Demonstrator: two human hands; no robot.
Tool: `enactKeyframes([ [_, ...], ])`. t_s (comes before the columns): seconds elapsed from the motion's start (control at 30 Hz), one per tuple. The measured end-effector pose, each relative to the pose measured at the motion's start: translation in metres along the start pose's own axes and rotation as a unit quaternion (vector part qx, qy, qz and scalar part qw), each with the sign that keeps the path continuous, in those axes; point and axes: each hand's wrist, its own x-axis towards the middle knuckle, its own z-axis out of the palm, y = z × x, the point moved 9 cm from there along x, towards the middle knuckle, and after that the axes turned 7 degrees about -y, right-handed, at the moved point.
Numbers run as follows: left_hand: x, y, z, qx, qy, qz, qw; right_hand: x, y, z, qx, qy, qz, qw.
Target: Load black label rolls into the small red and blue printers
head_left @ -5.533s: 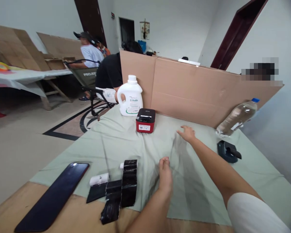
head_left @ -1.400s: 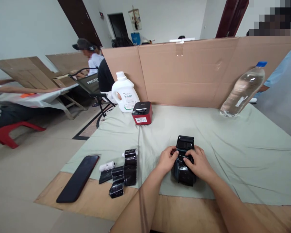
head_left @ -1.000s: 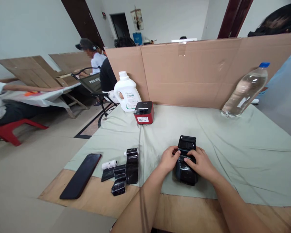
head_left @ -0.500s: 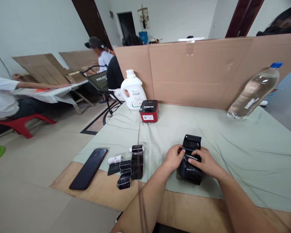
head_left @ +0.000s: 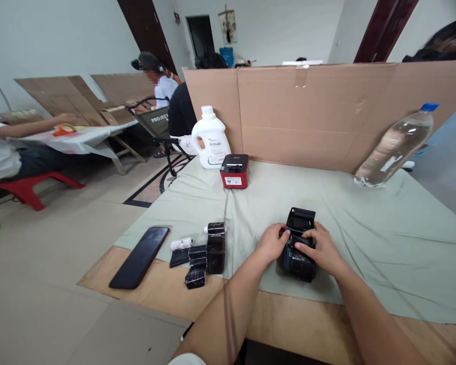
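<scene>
A small black portable printer (head_left: 297,243) lies on the green cloth in front of me with its lid (head_left: 301,218) raised at the far end. My left hand (head_left: 272,242) grips its left side, fingers curled and thumb at the upper edge. With my right hand (head_left: 322,250) I hold the right side; the thumb and index finger press across the opening. A glossy black strip (head_left: 302,267) covers the near end of the printer. Left of it lie a black ribbon strip (head_left: 216,253) in folded pieces and a small white roll (head_left: 181,244).
A smartphone (head_left: 140,257) lies at the table's left edge. Further back stand a red-and-black box-shaped device (head_left: 234,171) and a white jug (head_left: 211,139). A clear bottle (head_left: 397,147) leans against the cardboard panel (head_left: 296,111). Other people sit beyond the table.
The view has shifted slightly. My hands stay on the printer, with little change in grip. At the left, a person's arm has moved back from the neighbouring table.
</scene>
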Motion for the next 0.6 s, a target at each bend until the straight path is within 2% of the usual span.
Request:
enactKeyframes([
  [0.13,0.000,-0.001,0.000,0.001,0.001,-0.004,1.000,-0.008,-0.015,-0.007,-0.075,0.030,-0.048,0.996],
  [0.23,-0.004,0.002,-0.011,-0.023,0.050,0.001,0.998,-0.012,-0.022,-0.008,-0.118,0.041,-0.075,0.989],
  [0.3,-0.009,0.012,-0.017,-0.033,0.075,0.045,0.996,-0.013,-0.026,-0.008,-0.140,0.049,-0.091,0.985],
  [0.33,-0.012,0.020,-0.018,-0.027,0.069,0.081,0.994,-0.015,-0.029,-0.009,-0.152,0.057,-0.101,0.982],
  [0.43,-0.020,0.044,-0.007,0.028,0.005,0.179,0.983,-0.021,-0.042,-0.013,-0.192,0.088,-0.139,0.967],
  [0.5,-0.025,0.052,0.000,0.064,-0.027,0.206,0.976,-0.026,-0.052,-0.015,-0.215,0.106,-0.164,0.957],
  [0.6,-0.026,0.056,0.001,0.075,-0.036,0.207,0.975,-0.032,-0.062,-0.019,-0.226,0.128,-0.191,0.947],
])
